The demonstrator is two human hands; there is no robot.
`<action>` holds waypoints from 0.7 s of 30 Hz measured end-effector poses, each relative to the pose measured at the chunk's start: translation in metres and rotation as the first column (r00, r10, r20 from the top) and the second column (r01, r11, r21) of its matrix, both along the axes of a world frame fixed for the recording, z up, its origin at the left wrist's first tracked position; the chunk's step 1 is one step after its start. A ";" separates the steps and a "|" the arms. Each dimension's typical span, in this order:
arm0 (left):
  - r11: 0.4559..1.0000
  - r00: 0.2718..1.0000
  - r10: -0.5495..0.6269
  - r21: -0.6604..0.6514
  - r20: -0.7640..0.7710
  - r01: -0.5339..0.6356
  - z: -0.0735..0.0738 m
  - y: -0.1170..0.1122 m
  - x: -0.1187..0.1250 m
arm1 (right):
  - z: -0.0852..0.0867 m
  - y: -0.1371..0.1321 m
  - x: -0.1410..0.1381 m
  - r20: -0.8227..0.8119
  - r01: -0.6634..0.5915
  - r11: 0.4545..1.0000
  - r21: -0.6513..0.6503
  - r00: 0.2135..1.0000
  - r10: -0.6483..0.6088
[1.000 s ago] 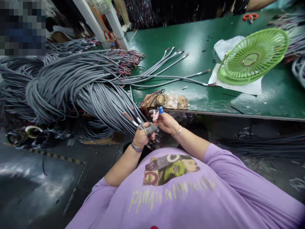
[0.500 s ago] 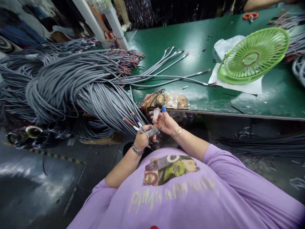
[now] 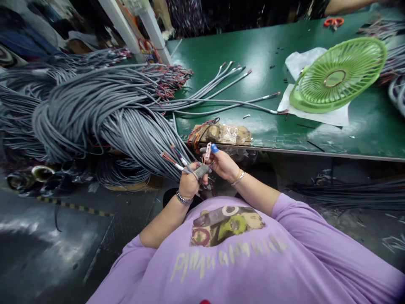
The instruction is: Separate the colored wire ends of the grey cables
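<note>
My left hand [image 3: 189, 184] is closed round several grey cables [image 3: 186, 169], whose stripped ends show thin coloured wires. Its thumb has a grey wrapping [image 3: 201, 171]. My right hand [image 3: 225, 165], with a blue cover [image 3: 214, 148] on one fingertip, pinches a small pale pink slotted piece [image 3: 208, 151] just above the thin wires. Whether any wire is fixed in that piece is too small to tell. Behind the hands, at the table's edge, lies a taped brown block [image 3: 228, 134] with red and black leads.
A large heap of grey cables [image 3: 76, 109] covers the left side. On the green table [image 3: 253, 55] stand a green fan [image 3: 337, 78] on white paper and orange-handled scissors [image 3: 333, 23]. Another person's arm [image 3: 346, 6] shows at the far edge.
The pale pink piece has turned in my right fingers, so its slotted side now shows. The blue-covered fingertip has shifted slightly left and down. My left hand keeps its hold on the cables.
</note>
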State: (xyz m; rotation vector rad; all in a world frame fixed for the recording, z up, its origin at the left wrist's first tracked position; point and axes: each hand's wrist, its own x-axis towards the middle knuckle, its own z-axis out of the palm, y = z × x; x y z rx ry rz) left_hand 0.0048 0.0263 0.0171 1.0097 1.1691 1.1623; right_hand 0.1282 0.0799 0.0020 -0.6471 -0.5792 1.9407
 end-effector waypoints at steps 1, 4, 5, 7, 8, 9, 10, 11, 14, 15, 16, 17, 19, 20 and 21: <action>1.000 1.000 0.002 -0.007 -0.004 -0.002 0.000 0.000 0.000 | -0.001 0.001 -0.001 -0.005 0.002 1.000 0.001 1.000 -0.002; 1.000 1.000 0.009 -0.021 -0.015 -0.010 -0.002 0.000 0.001 | -0.001 0.001 -0.003 0.006 0.015 1.000 0.003 1.000 -0.015; 1.000 1.000 0.010 -0.017 -0.014 -0.010 -0.003 0.000 0.000 | -0.001 0.001 -0.004 0.023 0.032 0.999 0.009 0.999 -0.033; 1.000 1.000 0.006 0.001 -0.002 -0.006 -0.003 -0.001 0.000 | -0.001 0.001 -0.004 0.087 0.101 0.994 0.041 0.991 -0.105; 1.000 1.000 0.002 0.009 0.003 -0.002 -0.003 -0.002 -0.001 | -0.001 0.000 -0.004 0.133 0.150 0.986 0.070 0.978 -0.158; 1.000 1.000 -0.003 0.013 0.006 0.002 -0.003 -0.002 -0.001 | -0.001 0.000 -0.004 0.183 0.200 0.974 0.106 0.959 -0.216; 1.000 1.000 -0.008 0.013 0.008 0.008 -0.002 -0.002 -0.002 | -0.002 0.000 -0.003 0.229 0.244 0.959 0.145 0.935 -0.272; 1.000 1.000 -0.013 0.008 0.008 0.013 -0.002 -0.002 -0.002 | -0.002 0.000 -0.003 0.264 0.272 0.945 0.179 0.912 -0.313; 1.000 1.000 -0.028 -0.012 0.009 0.028 -0.001 -0.002 -0.001 | -0.007 0.002 -0.004 0.259 0.240 0.953 0.182 0.924 -0.282; 0.999 1.000 -0.029 -0.015 0.007 0.029 -0.001 -0.001 -0.001 | -0.008 0.003 -0.005 0.220 0.193 0.971 0.144 0.950 -0.221; 1.000 1.000 -0.026 -0.016 0.003 0.026 -0.001 -0.001 0.000 | -0.009 0.004 -0.005 0.170 0.140 0.985 0.098 0.973 -0.155; 1.000 1.000 -0.020 -0.016 -0.003 0.020 -0.001 -0.001 0.000 | -0.010 0.006 -0.006 0.116 0.093 0.994 0.053 0.988 -0.099; 1.000 1.000 -0.011 -0.016 -0.014 0.011 -0.003 0.000 0.000 | -0.009 0.008 -0.007 0.034 0.047 0.999 -0.011 0.998 -0.047; 1.000 1.000 -0.009 -0.018 -0.017 0.008 -0.004 0.000 0.000 | -0.008 0.009 -0.008 0.015 0.052 0.998 -0.029 0.999 -0.052; 1.000 1.000 -0.009 -0.021 -0.018 0.009 -0.005 0.000 0.000 | -0.007 0.010 -0.008 0.011 0.067 0.997 -0.042 0.998 -0.067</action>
